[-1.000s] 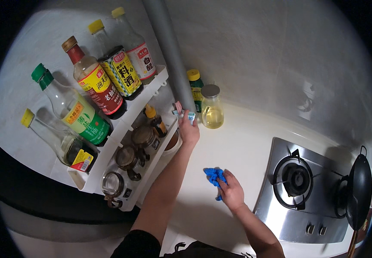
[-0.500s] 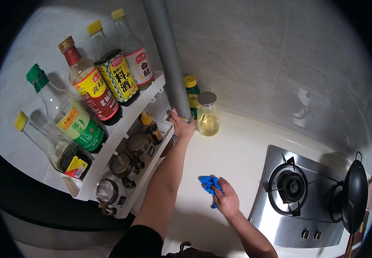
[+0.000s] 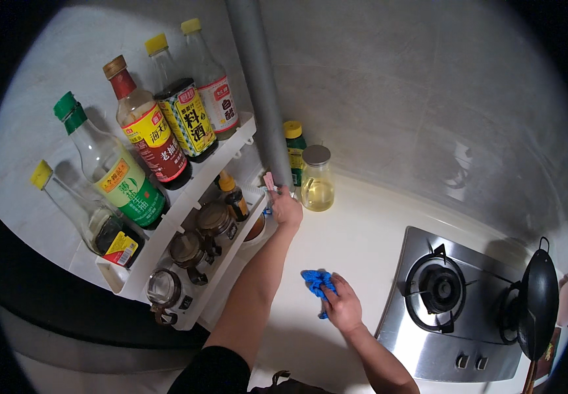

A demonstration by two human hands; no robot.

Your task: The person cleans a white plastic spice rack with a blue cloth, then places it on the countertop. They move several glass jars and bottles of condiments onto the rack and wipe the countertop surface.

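My left hand (image 3: 287, 209) is by the foot of the grey pipe, behind the end of the lower shelf. Its fingers are curled, with a small pink strip-like item (image 3: 269, 180) showing at their tips; the hand hides the rest of it. A small blue patch shows just below those fingers, too small to name. My right hand (image 3: 344, 305) rests on the white countertop (image 3: 310, 249), closed on a crumpled blue cloth (image 3: 315, 282). Beyond my left hand stand a glass jar (image 3: 317, 190) of yellowish liquid with a grey lid and a green yellow-capped container (image 3: 295, 152).
On the left, a white two-tier rack (image 3: 188, 197) carries several sauce bottles (image 3: 156, 141) above and lidded glass spice jars (image 3: 188, 249) below, plus a small orange-capped bottle (image 3: 232, 197). The grey pipe (image 3: 257, 79) rises behind. At right are a steel gas stove (image 3: 422, 341) and a black wok (image 3: 539, 302).
My left hand has drawn back slightly toward me, with the pink item now standing out more at its fingertips. My right hand and the blue cloth have barely moved. The view has shifted a little.
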